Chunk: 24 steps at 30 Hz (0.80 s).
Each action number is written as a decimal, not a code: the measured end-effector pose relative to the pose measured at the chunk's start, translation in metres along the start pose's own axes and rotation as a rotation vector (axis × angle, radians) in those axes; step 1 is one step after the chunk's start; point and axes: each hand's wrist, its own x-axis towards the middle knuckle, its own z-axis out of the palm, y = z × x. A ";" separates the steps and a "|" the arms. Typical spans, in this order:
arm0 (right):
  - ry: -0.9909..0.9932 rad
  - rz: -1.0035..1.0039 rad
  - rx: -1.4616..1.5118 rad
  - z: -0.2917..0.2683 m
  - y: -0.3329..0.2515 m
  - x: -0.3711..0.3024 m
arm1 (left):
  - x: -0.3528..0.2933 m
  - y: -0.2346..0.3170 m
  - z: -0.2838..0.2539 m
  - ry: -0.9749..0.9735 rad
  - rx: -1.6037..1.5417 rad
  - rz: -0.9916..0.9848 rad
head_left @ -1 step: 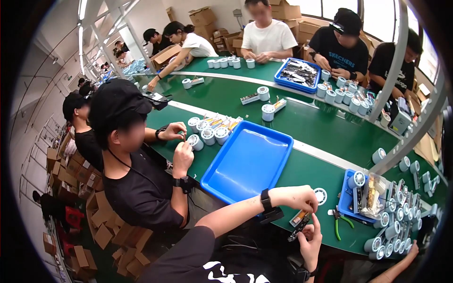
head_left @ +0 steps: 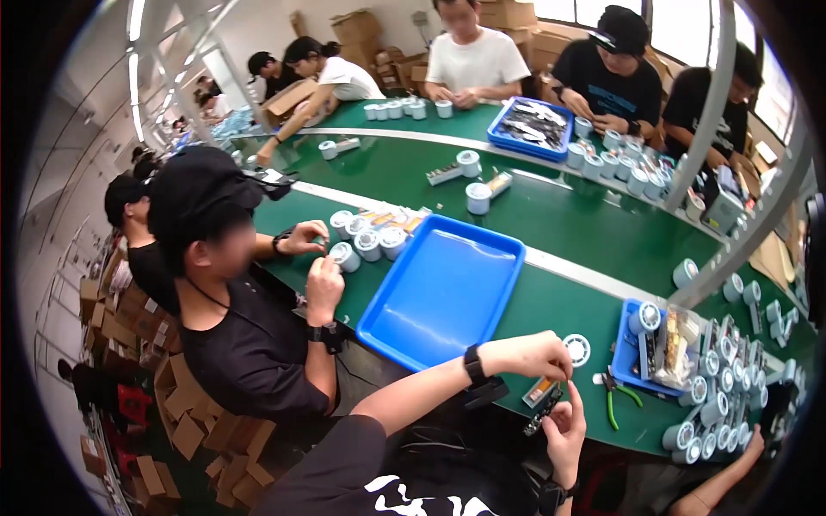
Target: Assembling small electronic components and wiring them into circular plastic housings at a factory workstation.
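Observation:
My left hand (head_left: 535,353) reaches in over the bench edge, thumb and fingertips pinched together; whatever lies between them is too small to make out. Just below it, my right hand (head_left: 565,434) has its index finger raised to the left fingertips and its other fingers curled beside a small dark circuit part (head_left: 537,420). A short grey housing with an orange-yellow inside (head_left: 541,392) adjoins that part under the left hand. Behind my hands, a white round cup-shaped piece (head_left: 576,349) lies on the green bench. Pliers with green handles (head_left: 613,399) rest to the right.
A large blue tray (head_left: 443,288) stands left of my hands. At the right is a smaller blue bin (head_left: 631,340) with bagged parts, beside many round white units (head_left: 714,408). A co-worker (head_left: 249,318) works close on my left; others sit across the bench. A metal post (head_left: 748,228) rises at right.
The whole view has shifted slightly, so things appear a little further left and higher. My hands stay together at the same parts, nearly unchanged.

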 end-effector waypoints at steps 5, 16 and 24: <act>0.043 0.129 0.496 0.000 0.001 0.013 | -0.032 -0.018 0.026 0.428 -0.106 -0.053; 0.153 0.162 0.774 -0.005 -0.006 0.023 | -0.023 -0.005 0.062 0.622 0.001 0.015; 0.215 0.291 0.385 -0.008 -0.020 0.028 | -0.026 -0.007 0.065 0.668 0.105 0.017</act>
